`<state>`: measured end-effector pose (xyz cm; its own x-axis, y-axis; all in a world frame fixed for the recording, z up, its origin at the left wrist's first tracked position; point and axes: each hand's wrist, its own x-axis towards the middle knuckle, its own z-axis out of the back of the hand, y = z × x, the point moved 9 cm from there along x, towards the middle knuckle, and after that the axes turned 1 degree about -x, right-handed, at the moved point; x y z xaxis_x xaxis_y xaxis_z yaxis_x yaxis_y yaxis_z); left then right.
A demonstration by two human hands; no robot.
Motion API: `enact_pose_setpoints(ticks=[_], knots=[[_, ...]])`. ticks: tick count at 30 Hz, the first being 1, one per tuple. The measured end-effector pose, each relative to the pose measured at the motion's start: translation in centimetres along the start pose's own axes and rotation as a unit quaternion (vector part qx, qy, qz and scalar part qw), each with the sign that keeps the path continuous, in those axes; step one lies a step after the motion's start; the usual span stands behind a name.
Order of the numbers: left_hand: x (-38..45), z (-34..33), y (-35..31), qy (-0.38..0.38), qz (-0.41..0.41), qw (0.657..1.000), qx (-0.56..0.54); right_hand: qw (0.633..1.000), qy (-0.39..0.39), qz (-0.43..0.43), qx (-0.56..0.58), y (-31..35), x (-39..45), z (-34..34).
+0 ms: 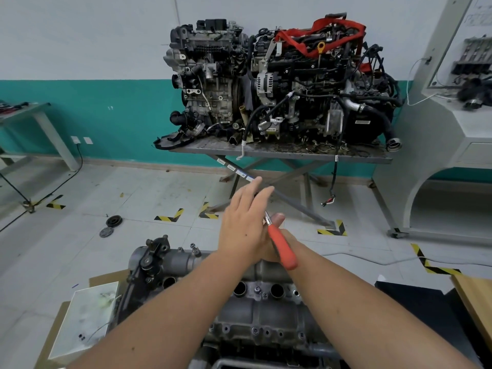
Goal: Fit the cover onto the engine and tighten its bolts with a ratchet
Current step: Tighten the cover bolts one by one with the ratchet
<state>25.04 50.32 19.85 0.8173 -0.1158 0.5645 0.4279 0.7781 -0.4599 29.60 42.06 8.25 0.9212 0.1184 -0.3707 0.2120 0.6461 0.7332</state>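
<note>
The grey engine sits low in the head view, its top showing round holes and several bolts. Both my arms reach out above it. My right hand grips the ratchet near its metal shaft, and the orange handle runs back over my wrist. Only the thumb and wrist of that hand show. My left hand lies across in front of it, fingers straight and pointing up and away, hiding the ratchet's head. I cannot tell whether a separate cover is in view.
A metal bench against the far wall carries two large engines. A white console stands at the right. Cardboard and a white sheet lie left of the engine, a wooden board to its right. Pulleys lie on the floor.
</note>
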Motion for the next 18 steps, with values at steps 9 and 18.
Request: enact_pose_setpoints(ticks=[9, 18], knots=[[-1.5, -3.7, 3.7, 0.002, 0.332, 0.796, -0.506, 0.965, 0.043, 0.025, -0.258, 1.0, 1.3, -1.1], [0.0, -2.4, 4.7, 0.156, 0.412, 0.769, -0.463, 0.959, 0.016, 0.031, -0.28, 0.6, 2.1, -1.1]])
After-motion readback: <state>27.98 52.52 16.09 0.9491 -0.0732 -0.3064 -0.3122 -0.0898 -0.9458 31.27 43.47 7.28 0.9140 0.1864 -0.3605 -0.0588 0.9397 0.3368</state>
